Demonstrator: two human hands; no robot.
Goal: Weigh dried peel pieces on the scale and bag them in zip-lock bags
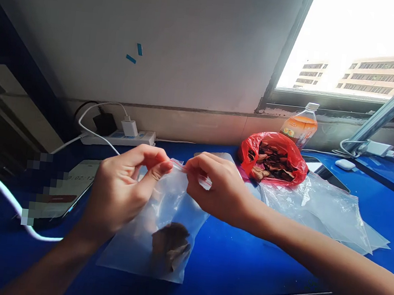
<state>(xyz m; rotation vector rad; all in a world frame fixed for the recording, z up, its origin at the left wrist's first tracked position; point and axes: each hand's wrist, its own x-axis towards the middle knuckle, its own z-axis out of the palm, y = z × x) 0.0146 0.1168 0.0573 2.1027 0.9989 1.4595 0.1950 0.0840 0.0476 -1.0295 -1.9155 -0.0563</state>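
Between my hands hangs a clear zip-lock bag [173,201] with a red seal strip along its top. Dried brown slices [171,247] lie near the bottom of it. My left hand [126,182] pinches the top edge at the left between thumb and forefinger. My right hand [216,187] has its thumb and fingers closed on the same strip, a little to the right. Beyond my right hand a red plastic bag [302,170] stands open, full of similar dried slices [274,162]. Several flat clear bags [331,213] lie in a pile in front of it.
On the blue table [241,265], a phone [69,190] lies at the left, with a white cable [5,193] nearby. A power strip [113,136] runs along the wall. Behind the red bag stands a drink bottle [301,125]. A white earphone case [345,164] sits farther right.
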